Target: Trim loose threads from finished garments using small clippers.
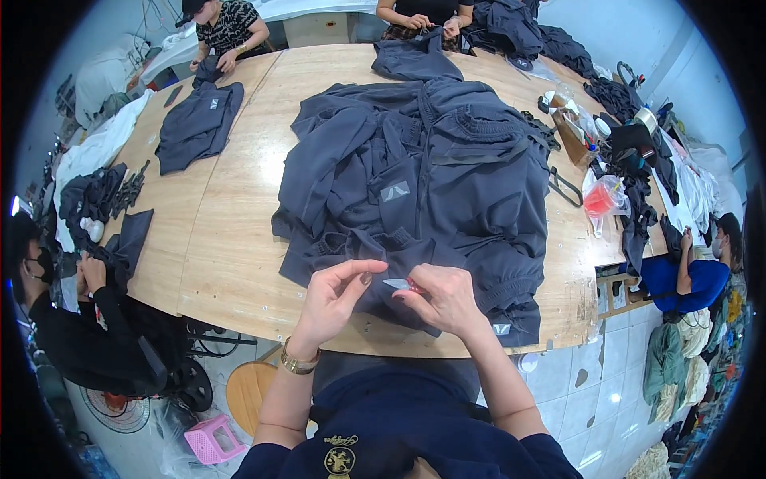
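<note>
A heap of dark navy garments (487,199) with elastic gathers and a small light-grey patch lies on the wooden table in front of me. Over its near edge, my right hand (443,297) is closed around thread snips (396,283) with a pale pointed blade and a bit of red at the grip. The blade points left, toward my left hand (335,297). That hand is held just above the cloth with index finger and thumb apart, and nothing shows between them. The other left fingers are partly hidden.
The wooden table (239,199) also bears a folded dark garment (199,124) at left. Black scissors (565,187), a cup with red contents (600,198) and a brown box (570,136) lie right. Several co-workers sit around it. A wooden stool (251,397) stands below the near edge.
</note>
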A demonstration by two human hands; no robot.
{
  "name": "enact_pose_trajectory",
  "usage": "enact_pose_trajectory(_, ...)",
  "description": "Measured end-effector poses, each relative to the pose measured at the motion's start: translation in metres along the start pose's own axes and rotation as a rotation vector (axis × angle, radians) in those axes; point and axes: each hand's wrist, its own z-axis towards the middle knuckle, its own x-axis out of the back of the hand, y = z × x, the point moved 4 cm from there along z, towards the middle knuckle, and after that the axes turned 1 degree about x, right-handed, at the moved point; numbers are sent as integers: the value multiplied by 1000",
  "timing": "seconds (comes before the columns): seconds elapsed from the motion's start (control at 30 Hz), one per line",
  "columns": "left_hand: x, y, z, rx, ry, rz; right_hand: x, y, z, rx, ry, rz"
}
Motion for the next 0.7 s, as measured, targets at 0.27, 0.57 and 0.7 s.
enact_pose_trajectory(0.27, -2, 4, -1, -25, 22, 40, 0, -2, 1, 5, 5, -8)
enact_pose_trajectory(0.57, -2, 6, -2, 4, -15, 42, 2, -2, 4, 56, 14, -27)
enact_pose_trajectory(0.7, -3, 4, -1, 39, 24, -32, 2, 13, 2, -118, 51, 218)
